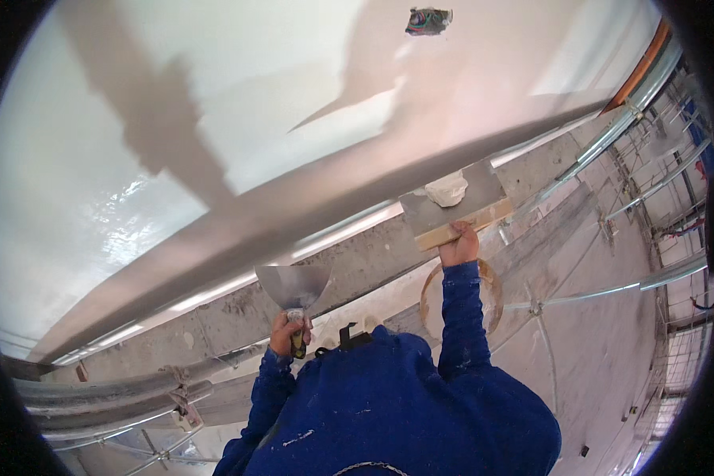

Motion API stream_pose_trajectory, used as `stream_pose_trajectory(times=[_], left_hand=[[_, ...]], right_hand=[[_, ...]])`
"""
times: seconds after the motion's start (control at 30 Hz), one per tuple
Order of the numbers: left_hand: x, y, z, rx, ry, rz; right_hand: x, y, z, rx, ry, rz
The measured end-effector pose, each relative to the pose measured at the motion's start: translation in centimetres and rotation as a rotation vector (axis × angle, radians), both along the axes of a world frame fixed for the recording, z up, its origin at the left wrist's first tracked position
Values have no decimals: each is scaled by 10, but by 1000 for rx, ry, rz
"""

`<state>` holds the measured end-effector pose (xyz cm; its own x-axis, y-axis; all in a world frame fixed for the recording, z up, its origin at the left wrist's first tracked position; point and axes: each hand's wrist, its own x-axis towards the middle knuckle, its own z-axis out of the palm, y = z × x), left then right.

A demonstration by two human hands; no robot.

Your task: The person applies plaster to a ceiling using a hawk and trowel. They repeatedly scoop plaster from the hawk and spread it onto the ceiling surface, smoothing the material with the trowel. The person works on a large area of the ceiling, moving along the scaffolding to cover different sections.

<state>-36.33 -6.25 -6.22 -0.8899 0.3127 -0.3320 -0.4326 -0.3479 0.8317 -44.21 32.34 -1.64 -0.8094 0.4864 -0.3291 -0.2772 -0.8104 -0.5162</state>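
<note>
My left hand (285,333) grips a wide putty knife (292,284) by its yellow-and-black handle, the metal blade pointing up toward the wall. My right hand (459,245) holds a metal plastering trowel (425,214) by its pale wooden edge strip. A white lump of putty (446,190) sits on its plate. Beyond both hands is a smooth white wall (278,87) with dark shadows on it.
A ragged hole with coloured wires (427,21) is in the wall. A concrete ledge (214,321) runs beneath it. Metal scaffold tubes (103,397) cross at left and right. A round plastic bucket (496,297) is below my right arm.
</note>
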Motion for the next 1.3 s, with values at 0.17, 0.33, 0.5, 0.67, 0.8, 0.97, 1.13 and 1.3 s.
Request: stream_pose_trajectory(times=[0.17,0.33,0.5,0.67,0.8,0.97,1.13,1.3], left_hand=[[-3,17,6,6,-31,5],[-1,24,-3,29,-46,-14],[6,42,14,11,-65,57],[16,49,39,2,-112,171],[24,41,41,28,-159,213],[26,33,39,22,-134,271],[24,29,42,30,-163,317],[25,5,41,-2,-204,203]], right_hand=[[-19,35,-51,71,5,-43],[-70,70,-144,1233,-312,-93],[-140,88,-167,511,-111,-130],[-188,84,-165,417,-276,-289],[-198,94,-164,657,-446,-250],[-212,108,-178,934,-406,-419],[-232,102,-177,999,-595,-413],[-242,101,-198,967,-449,-444]])
